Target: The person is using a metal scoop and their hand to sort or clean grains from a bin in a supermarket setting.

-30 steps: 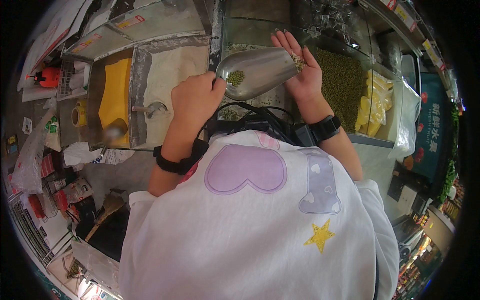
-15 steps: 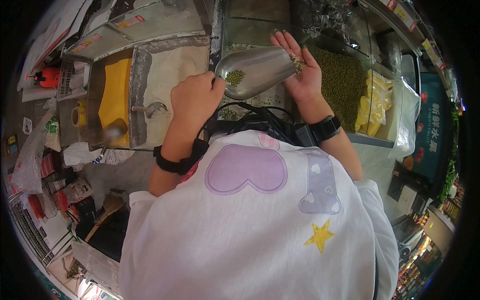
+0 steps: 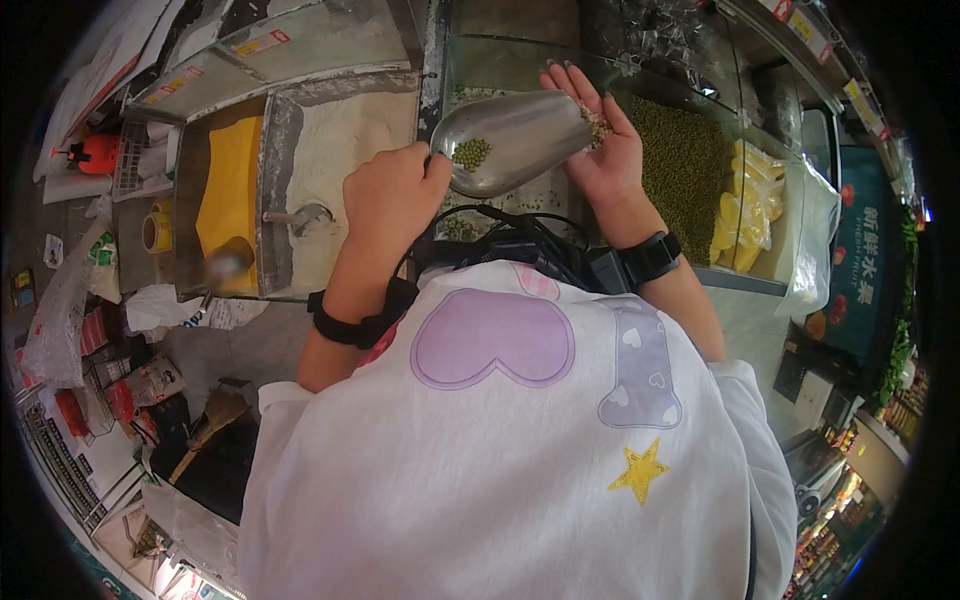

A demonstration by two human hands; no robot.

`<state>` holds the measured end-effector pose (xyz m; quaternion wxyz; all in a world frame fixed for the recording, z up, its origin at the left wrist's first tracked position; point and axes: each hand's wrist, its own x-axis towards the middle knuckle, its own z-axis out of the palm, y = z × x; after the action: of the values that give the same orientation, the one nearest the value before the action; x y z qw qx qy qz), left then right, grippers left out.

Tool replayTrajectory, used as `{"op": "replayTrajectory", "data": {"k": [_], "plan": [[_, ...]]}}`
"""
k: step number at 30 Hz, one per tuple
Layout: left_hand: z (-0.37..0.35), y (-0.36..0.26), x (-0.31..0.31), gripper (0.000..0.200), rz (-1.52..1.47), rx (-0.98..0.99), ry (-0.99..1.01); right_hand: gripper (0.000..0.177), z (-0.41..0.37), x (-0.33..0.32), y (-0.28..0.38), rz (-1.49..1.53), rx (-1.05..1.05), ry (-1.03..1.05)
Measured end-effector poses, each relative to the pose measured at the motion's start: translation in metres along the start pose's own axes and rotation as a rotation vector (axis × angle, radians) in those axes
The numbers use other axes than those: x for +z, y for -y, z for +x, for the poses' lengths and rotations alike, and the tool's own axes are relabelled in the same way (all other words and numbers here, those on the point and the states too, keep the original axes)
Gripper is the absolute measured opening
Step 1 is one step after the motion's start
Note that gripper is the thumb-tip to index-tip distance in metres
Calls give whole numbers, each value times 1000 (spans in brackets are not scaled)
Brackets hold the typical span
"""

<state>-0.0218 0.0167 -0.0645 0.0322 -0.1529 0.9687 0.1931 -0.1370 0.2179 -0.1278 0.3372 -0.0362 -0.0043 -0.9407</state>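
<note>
A shiny metal scoop (image 3: 525,140) is held level above a glass-sided bin, with a small heap of green mung beans (image 3: 471,153) at its left end. My left hand (image 3: 395,190) is closed at that left end, its fingers curled under and the handle hidden. Palm up and fingers stretched out, my right hand (image 3: 608,145) is at the scoop's narrower right end. Pale mixed grains (image 3: 597,128) lie on the right palm, partly covered by the scoop's lip.
Right of the hands is a bin of mung beans (image 3: 680,165), then yellow bags (image 3: 750,200). To the left are white flour (image 3: 335,140) with a small metal scoop (image 3: 310,217), and yellow powder (image 3: 230,180). Glass dividers (image 3: 738,190) stand between bins. A broom (image 3: 215,415) is lower left.
The scoop has edged very slightly right over the grains in the right palm. Both hands otherwise keep their places, and the mung beans stay heaped at the scoop's left end.
</note>
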Motion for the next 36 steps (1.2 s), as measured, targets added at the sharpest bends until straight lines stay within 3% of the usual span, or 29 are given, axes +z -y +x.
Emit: {"op": "replayTrajectory", "data": {"k": [4,6,36], "plan": [[0,0,1,31,-3,-4,-6,50,1,8,-4,-19,2,-25],[0,0,1,31,-10,-7,-1,49,1,21,-11,-244,-105,-259],[3,1,7,30,-48,-1,18,47,2,17,-10,-296,-16,-295]]}}
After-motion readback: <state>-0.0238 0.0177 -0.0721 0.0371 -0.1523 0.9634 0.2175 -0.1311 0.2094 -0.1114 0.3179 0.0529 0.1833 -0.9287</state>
